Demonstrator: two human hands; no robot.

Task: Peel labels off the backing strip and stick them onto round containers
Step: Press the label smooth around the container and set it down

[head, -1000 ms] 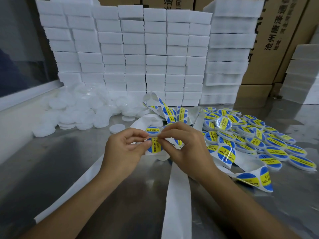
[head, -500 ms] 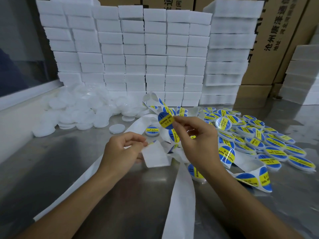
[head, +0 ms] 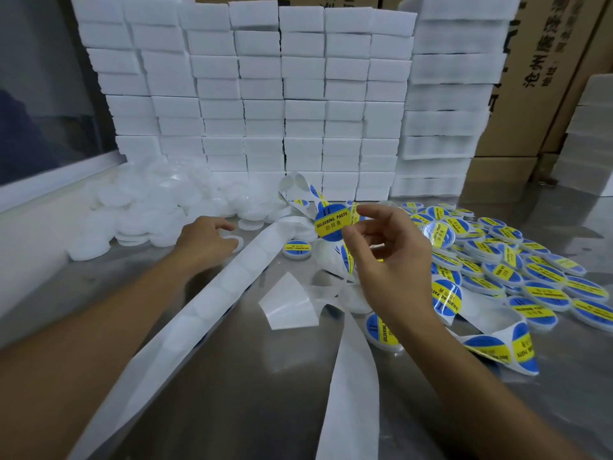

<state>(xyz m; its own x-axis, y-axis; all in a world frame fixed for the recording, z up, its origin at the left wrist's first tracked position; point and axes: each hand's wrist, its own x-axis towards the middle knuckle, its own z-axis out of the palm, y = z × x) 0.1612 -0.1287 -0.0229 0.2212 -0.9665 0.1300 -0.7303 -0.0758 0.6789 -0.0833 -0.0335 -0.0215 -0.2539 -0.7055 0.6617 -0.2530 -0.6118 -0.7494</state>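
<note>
**One label up, one container under my fingers**

My right hand [head: 381, 257] holds a peeled label [head: 331, 222] up above the table, pinched at its right edge between thumb and forefinger, with the other fingers loosely curled behind. The label is round, blue with a yellow band that reads SOLDERING PASTE, and its printed face is turned toward me.

My left hand [head: 204, 242] reaches to the far left, fingers curled down onto a plain white round container [head: 235, 242] that lies on the steel table [head: 252, 386] at the near edge of the heap of unlabelled white containers [head: 149, 210]. I cannot tell whether the fingers actually grip it or only rest on it.

The empty backing strip [head: 185, 320] runs from near left diagonally up toward the middle, and another length of it drops down toward me between my arms. To the right, a stretch of strip with labels on it [head: 497, 350] curls across the table. Farther right lies the spread of finished labelled containers [head: 517, 267], and one labelled container [head: 297, 250] sits alone just below the raised label.

Behind everything stands a wall of white foam blocks [head: 265, 94], with cardboard boxes [head: 544, 78] at the far right.
</note>
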